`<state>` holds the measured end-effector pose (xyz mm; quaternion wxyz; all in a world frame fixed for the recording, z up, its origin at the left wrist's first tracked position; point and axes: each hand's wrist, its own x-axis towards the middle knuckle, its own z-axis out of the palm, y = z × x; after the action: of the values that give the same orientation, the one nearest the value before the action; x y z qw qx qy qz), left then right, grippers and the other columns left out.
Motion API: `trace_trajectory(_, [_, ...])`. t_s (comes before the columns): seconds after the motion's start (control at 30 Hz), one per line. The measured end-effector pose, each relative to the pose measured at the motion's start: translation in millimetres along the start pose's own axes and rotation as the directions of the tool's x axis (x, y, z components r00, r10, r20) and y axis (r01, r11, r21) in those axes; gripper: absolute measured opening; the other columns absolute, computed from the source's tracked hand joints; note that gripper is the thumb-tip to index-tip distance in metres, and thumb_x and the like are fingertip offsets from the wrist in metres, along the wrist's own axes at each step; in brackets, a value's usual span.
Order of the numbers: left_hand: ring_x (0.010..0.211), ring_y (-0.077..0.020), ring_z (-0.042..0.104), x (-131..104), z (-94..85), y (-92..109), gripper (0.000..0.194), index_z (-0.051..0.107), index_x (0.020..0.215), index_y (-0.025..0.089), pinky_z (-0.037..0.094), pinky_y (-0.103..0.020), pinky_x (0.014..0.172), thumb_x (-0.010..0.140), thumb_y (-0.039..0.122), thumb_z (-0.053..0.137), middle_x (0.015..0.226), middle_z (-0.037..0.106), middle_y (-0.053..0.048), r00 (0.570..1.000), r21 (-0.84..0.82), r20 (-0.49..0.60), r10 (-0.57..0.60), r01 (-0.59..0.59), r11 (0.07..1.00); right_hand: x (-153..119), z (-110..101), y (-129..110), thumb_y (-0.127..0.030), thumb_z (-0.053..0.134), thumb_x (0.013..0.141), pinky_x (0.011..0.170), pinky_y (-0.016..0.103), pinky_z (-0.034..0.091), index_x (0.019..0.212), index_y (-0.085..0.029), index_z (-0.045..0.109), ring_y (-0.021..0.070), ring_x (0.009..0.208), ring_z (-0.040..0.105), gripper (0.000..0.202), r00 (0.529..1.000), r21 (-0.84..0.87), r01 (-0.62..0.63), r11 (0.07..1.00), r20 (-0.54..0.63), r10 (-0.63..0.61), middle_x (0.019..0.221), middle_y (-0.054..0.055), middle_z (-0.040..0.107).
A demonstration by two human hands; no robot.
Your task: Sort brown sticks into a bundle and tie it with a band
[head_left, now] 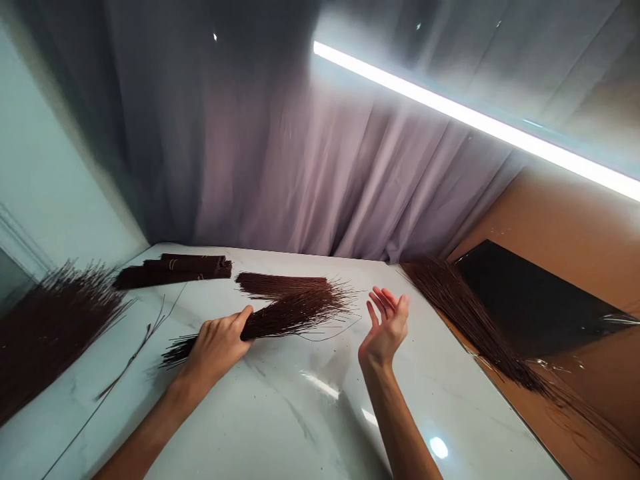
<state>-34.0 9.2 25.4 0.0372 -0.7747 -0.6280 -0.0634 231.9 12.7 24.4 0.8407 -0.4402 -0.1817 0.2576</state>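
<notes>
My left hand (220, 343) is wrapped round a bundle of thin dark brown sticks (290, 313), close to its darker end. The bundle's frayed tips fan out to the right, toward my right hand (384, 327). That hand is raised just past the tips, palm up, fingers apart, with nothing in it. Behind the held bundle lies a second bundle of reddish-brown sticks (280, 285), partly covered by it. One loose strand (330, 339) curves out below the tips.
Tied dark bundles (185, 267) are stacked at the back left of the white table (280, 427). A large stick pile (60, 327) fills the left edge, with loose strands (135, 357) beside it. Long sticks (475, 320) lie at right by a black sheet (530, 300). A curtain (260, 167) hangs behind.
</notes>
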Motion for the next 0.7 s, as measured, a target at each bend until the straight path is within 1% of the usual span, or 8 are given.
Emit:
trace_trajectory(0.03, [0.086,-0.0306,0.075,0.2,-0.8,-0.4,0.023,0.064,0.113,0.022,0.042,-0.033,0.07,0.093,0.029,0.055,0.084,0.078,-0.007,1.0,-0.001,-0.006,-0.015,0.015,1.0,-10.6,-0.2,3.2,-0.066,0.057,0.089,0.106,0.046,0.046,0.11,-0.018,0.063,0.0249,0.118,0.062,0.052,1.0,0.002,-0.008,1.0,-0.023,0.008,0.121,0.01,0.067])
trace_trajectory(0.1, [0.086,-0.0312,0.075,0.4,-1.2,0.0,0.023,0.064,0.113,0.022,0.042,-0.034,0.069,0.094,0.033,0.055,0.083,0.077,-0.007,0.999,-0.012,-0.011,-0.04,0.04,0.999,-38.4,3.5,12.1,-0.065,0.063,0.085,0.101,0.045,0.051,0.116,-0.019,0.061,0.0261,0.12,0.061,0.055,0.994,0.013,-0.108,0.994,-0.009,0.109,0.127,0.01,0.063])
trace_trajectory(0.2, [0.086,-0.0313,0.075,-2.5,2.0,7.3,0.025,0.064,0.115,0.021,0.043,-0.034,0.069,0.095,0.033,0.056,0.084,0.078,-0.007,0.999,-0.038,-0.003,-0.051,0.051,0.998,-78.0,19.3,24.5,-0.062,0.067,0.083,0.099,0.042,0.053,0.121,-0.02,0.06,0.0263,0.121,0.061,0.057,0.94,0.029,-0.318,0.948,0.14,0.311,0.13,0.01,0.063])
trace_trajectory(0.27, [0.086,-0.0309,0.075,-7.9,6.2,17.1,0.027,0.064,0.119,0.021,0.045,-0.034,0.07,0.095,0.031,0.057,0.085,0.078,-0.007,1.0,-0.049,0.008,-0.028,0.028,0.998,-90.2,32.5,27.0,-0.06,0.068,0.084,0.099,0.039,0.053,0.121,-0.02,0.061,0.0253,0.119,0.063,0.055,0.922,0.036,-0.341,0.939,0.209,0.327,0.124,0.008,0.067])
trace_trajectory(0.37, [0.087,-0.029,0.076,-18.5,13.2,34.6,0.031,0.063,0.125,0.019,0.047,-0.034,0.073,0.094,0.022,0.059,0.087,0.078,-0.007,0.998,-0.054,0.043,0.039,-0.036,0.998,-85.3,45.8,22.2,-0.058,0.074,0.079,0.089,0.036,0.055,0.113,-0.018,0.065,0.0246,0.106,0.068,0.053,0.925,0.049,-0.353,0.934,0.172,0.34,0.107,0.006,0.073])
trace_trajectory(0.53, [0.089,-0.0246,0.075,-28.1,21.2,51.4,0.043,0.06,0.129,0.017,0.052,-0.033,0.076,0.088,0.002,0.058,0.099,0.077,-0.006,0.99,-0.064,0.029,0.136,-0.134,0.989,-64.8,46.5,11.5,-0.049,0.087,0.068,0.071,0.031,0.058,0.099,-0.016,0.067,0.0197,0.08,0.071,0.05,0.89,0.145,-0.453,0.879,0.116,0.44,0.093,0.004,0.073])
trace_trajectory(0.63, [0.088,-0.0232,0.075,-29.1,24.7,53.8,0.042,0.061,0.126,0.017,0.054,-0.031,0.074,0.087,0.0,0.058,0.101,0.076,-0.006,0.985,-0.074,0.019,0.172,-0.17,0.983,-60.8,44.2,10.2,-0.046,0.089,0.066,0.056,0.025,0.052,0.09,-0.016,0.065,0.0132,0.061,0.063,0.044,0.89,0.187,-0.455,0.871,0.131,0.437,0.072,-0.002,0.066])
trace_trajectory(0.7, [0.09,-0.0229,0.075,-29.8,27.2,55.3,0.043,0.059,0.126,0.017,0.054,-0.031,0.076,0.087,0.0,0.058,0.101,0.076,-0.006,0.982,-0.077,0.029,0.188,-0.185,0.98,-59.0,42.7,10.8,-0.044,0.089,0.066,0.05,0.023,0.048,0.079,-0.019,0.059,0.0096,0.051,0.052,0.041,0.892,0.234,-0.452,0.861,0.123,0.435,0.058,-0.009,0.053])
